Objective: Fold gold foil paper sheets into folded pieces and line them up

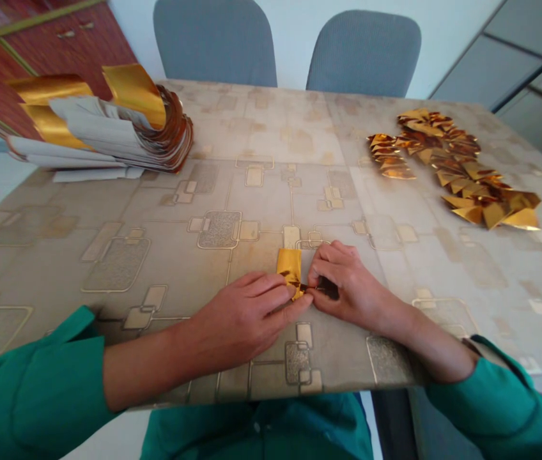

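A small piece of gold foil paper (pixel 289 260) lies at the near middle of the table, partly folded. My left hand (pixel 247 313) lies over its near end, fingers closed together and pressing it down. From the other side, my right hand (pixel 345 281) pinches a dark, shiny edge of the same paper between thumb and forefinger. My fingertips almost meet there and hide the fold itself.
At the far left sits a thick bent stack of gold and white paper sheets (pixel 108 134). Folded gold paper pieces (pixel 463 160) lie in a curving row at the right. A patterned cloth covers the table (pixel 271 185); two grey chairs (pixel 216 41) stand behind.
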Tool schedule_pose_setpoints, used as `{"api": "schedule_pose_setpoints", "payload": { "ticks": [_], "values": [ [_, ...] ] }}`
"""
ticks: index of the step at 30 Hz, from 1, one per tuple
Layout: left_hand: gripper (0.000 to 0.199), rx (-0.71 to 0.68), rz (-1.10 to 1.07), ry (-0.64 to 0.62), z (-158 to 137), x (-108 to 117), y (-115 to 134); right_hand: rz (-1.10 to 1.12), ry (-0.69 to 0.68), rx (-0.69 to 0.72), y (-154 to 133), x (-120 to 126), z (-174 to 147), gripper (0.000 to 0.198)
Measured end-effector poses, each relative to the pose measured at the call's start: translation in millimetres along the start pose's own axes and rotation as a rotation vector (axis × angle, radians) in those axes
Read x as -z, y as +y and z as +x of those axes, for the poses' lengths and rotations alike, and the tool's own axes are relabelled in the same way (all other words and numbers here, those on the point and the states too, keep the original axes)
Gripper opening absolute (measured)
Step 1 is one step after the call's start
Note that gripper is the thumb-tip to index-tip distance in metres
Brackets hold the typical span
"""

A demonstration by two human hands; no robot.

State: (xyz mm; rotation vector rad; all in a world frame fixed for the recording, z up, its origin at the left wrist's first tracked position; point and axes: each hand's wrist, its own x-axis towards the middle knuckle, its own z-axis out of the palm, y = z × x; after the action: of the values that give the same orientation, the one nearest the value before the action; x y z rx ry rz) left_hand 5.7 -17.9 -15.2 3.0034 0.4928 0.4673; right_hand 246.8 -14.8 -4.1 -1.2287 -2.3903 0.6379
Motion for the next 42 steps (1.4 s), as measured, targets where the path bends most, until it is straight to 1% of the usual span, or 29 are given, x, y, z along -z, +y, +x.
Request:
{"api": "schedule_pose_setpoints", "payload": {
  "ticks": [3,7,12,15,18,20,22,26,29,32,35,38,40,42],
  "values": [
    [0.032,0.001,0.012,-0.009,-0.2,-0.7,0.6,-0.011,-0.008,-0.008,-1.3,1.4,-0.3,0.008],
    [0.033,-0.002,0.016,-0.029,0.1,0.4,1.4,-0.037,-0.017,-0.004,-3.3,1.4,-0.3,0.010],
    [0.031,0.000,0.032,-0.033,0.6,3.4,2.5,-0.148,0.054,0.001,-5.6,-3.6,-0.6,0.013],
    [0.031,0.003,0.039,-0.030,1.1,4.4,2.9,-0.199,0.058,-0.016,-5.2,-5.3,-1.3,0.017],
    [0.032,0.005,0.045,-0.038,0.9,4.0,3.0,-0.249,0.071,-0.035,-1.5,-5.1,-3.9,0.019],
    [0.033,0.005,0.049,-0.045,0.5,3.7,2.9,-0.261,0.096,-0.038,3.0,-4.6,-6.3,0.026],
    [0.033,0.006,0.053,-0.044,0.3,4.0,2.8,-0.247,0.114,-0.043,8.6,-3.5,-8.5,0.032],
    [0.032,0.013,0.053,-0.035,0.6,4.5,1.9,-0.207,0.119,-0.049,18.1,1.6,-9.4,0.036],
    [0.033,0.010,0.037,-0.050,0.2,2.9,0.9,-0.175,0.140,-0.049,17.9,5.2,-7.5,0.033],
    [0.035,0.003,0.024,-0.060,-0.8,0.4,1.2,-0.124,0.152,-0.013,11.7,3.5,-5.5,0.031],
    [0.034,0.009,0.035,-0.044,-1.3,-0.9,2.3,-0.122,0.124,0.006,8.7,-0.3,-4.9,0.032],
    [0.032,0.009,0.046,-0.008,-0.9,1.2,0.1,-0.138,0.095,-0.007,15.0,3.2,-5.5,0.029],
    [0.031,-0.024,0.036,0.018,-0.5,4.3,-5.2,-0.130,0.093,-0.012,21.0,10.4,-5.5,0.023],
    [0.028,-0.089,0.014,0.045,0.1,8.1,-12.9,-0.110,0.143,0.020,23.6,17.7,-4.4,0.015]
  ]
}}
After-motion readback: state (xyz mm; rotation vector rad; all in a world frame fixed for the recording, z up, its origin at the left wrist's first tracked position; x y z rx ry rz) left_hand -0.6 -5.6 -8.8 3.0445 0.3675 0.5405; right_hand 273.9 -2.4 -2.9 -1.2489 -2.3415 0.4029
